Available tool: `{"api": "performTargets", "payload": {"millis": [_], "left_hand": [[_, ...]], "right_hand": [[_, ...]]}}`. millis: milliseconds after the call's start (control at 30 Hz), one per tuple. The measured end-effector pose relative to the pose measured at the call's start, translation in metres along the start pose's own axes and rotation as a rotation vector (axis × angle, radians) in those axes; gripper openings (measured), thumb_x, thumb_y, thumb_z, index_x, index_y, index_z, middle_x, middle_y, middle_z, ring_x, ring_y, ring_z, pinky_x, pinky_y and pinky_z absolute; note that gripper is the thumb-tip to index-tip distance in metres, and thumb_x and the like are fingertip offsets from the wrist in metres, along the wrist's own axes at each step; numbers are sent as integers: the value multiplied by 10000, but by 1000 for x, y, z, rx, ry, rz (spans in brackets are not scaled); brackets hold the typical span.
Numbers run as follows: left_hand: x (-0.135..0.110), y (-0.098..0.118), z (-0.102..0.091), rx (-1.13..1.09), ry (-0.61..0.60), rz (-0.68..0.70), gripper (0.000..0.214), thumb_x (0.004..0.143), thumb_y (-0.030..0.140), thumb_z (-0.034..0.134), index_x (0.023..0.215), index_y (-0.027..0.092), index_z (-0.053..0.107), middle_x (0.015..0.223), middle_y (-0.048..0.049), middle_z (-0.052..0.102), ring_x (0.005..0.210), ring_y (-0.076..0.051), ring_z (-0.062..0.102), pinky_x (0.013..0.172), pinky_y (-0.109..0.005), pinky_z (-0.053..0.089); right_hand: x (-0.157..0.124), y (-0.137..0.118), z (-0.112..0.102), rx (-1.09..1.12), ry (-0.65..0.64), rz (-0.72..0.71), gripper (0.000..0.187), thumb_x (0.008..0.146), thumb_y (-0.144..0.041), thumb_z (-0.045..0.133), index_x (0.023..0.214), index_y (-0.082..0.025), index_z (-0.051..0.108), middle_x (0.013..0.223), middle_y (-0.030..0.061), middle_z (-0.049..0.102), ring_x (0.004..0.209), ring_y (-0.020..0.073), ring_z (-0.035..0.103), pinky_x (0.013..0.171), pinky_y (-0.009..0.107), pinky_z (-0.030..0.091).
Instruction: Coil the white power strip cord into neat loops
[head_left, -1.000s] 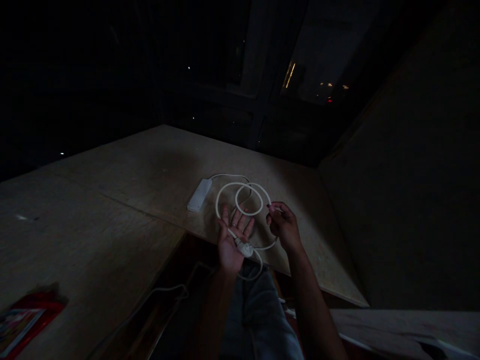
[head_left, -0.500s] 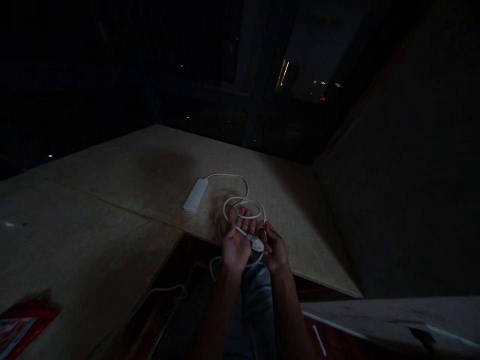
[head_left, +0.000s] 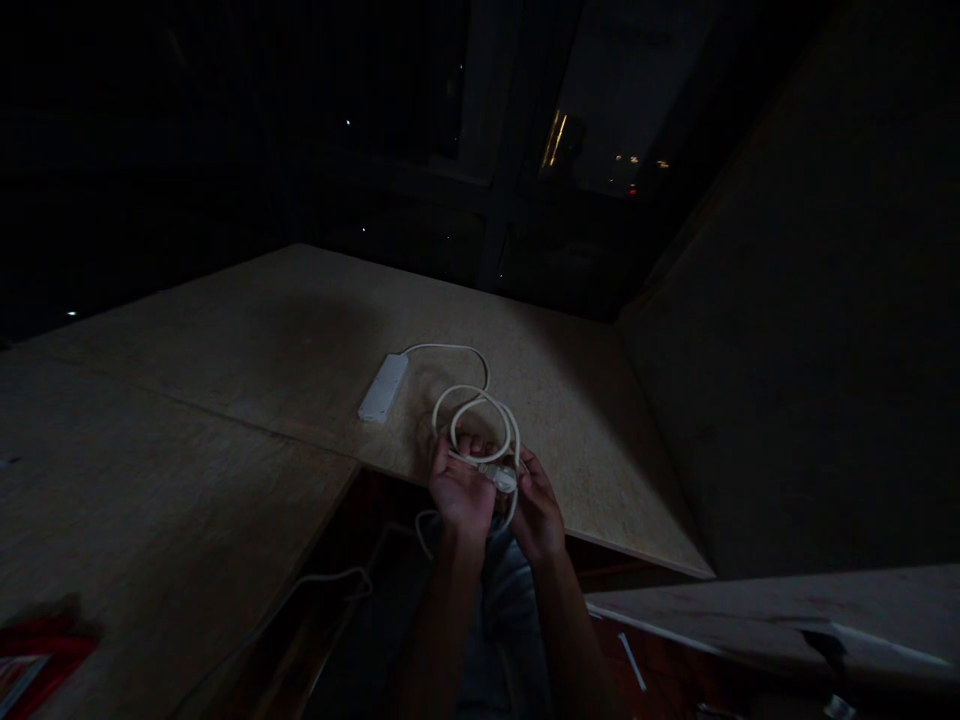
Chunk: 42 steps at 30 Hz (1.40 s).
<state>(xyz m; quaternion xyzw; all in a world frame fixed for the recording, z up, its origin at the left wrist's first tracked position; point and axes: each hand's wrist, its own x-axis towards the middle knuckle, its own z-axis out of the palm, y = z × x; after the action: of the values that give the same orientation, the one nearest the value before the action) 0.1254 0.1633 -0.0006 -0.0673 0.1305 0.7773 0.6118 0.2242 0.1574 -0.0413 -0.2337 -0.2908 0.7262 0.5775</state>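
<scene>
A white power strip [head_left: 384, 388] lies on the wooden desktop, its pale power cord [head_left: 486, 372] running from the far end into loose coils in front of me. Palm up, my left hand [head_left: 460, 492] is closed round part of the coils, thumb and curled fingers on the cord. The cord's plug [head_left: 501, 478] sits between my two hands, by the left palm. My right hand [head_left: 538, 508] closes on the right side of the loop, close to the plug; its fingertips are partly hidden. More cord hangs below the desk edge beside my left wrist.
The desktop [head_left: 247, 340] bends in an L, with its inner corner just left of my hands. A red packet [head_left: 49, 650] lies at the lower left. A dark panel [head_left: 810, 350] rises on the right; dark windows stand behind the desk.
The plug has turned and shifted slightly left. My left fingers have curled in from a more open palm, and the coils now stand more upright. The view has shifted slightly.
</scene>
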Motion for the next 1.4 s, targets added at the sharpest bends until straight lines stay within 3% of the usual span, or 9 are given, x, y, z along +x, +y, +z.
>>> {"api": "performTargets", "payload": {"millis": [133,267,333,467,700,833,1033,1200,1400], "left_hand": [[-3,-1,9,-15,2,17,362,973,344,415,710,148,569,556,4,406,551,-126,482,617,-269,461],[-3,-7,18,17,56,46,382,943,355,497,621,157,446,557,13,389,543,-117,467,594,-248,428],[-3,-12,22,8,106,126,331,936,351,536,673,155,494,593,20,422,568,-107,479,623,-244,431],[-7,-23,25,132,90,260,173,904,336,624,1033,222,636,698,28,551,657,-111,557,710,-250,449],[-4,-16,15,289,-94,-204,276,815,118,646,1089,151,663,1019,-101,705,974,-203,667,903,-337,469],[1,-9,12,256,-251,-301,294,827,174,643,1117,136,670,1152,-141,684,1166,-258,609,1020,-413,428],[15,-7,25,123,-380,-414,564,916,583,497,1272,163,618,1216,-183,655,1343,-307,471,1078,-541,372],[34,-19,35,122,-351,-534,797,828,811,406,922,79,710,1165,-248,657,1299,-396,489,1057,-609,374],[55,-39,50,318,-265,-471,549,944,591,460,978,100,703,891,-172,712,1113,-324,637,960,-524,485]], "right_hand": [[-4,4,-6,-82,-96,-29,677,585,-359,893,1209,-248,654,1224,86,658,1095,278,633,964,420,497],[-3,5,-12,-144,-101,-41,672,533,-319,923,1160,-246,691,1138,77,698,1026,271,657,936,419,508],[-1,4,-12,-184,-25,-61,559,546,-351,923,1053,-236,719,991,63,726,909,248,675,865,399,532],[4,-3,-6,-213,115,-112,449,615,-491,882,936,-226,713,776,25,683,687,173,618,709,328,530],[32,-35,0,-350,244,-318,382,760,-540,769,768,-172,662,699,10,576,621,101,478,594,223,421],[56,-72,-3,-478,139,-257,421,761,-549,757,691,-162,607,632,-8,491,526,75,370,473,207,289],[106,-142,-9,-648,-81,-90,415,645,-515,826,690,-146,640,545,-29,461,454,54,320,427,194,190],[152,-179,-8,-795,-254,-7,239,752,-354,730,742,-121,674,521,-32,492,465,55,358,450,194,196],[191,-188,-12,-950,-402,63,341,806,-399,706,614,-129,625,495,-25,483,465,56,341,453,201,204]]}}
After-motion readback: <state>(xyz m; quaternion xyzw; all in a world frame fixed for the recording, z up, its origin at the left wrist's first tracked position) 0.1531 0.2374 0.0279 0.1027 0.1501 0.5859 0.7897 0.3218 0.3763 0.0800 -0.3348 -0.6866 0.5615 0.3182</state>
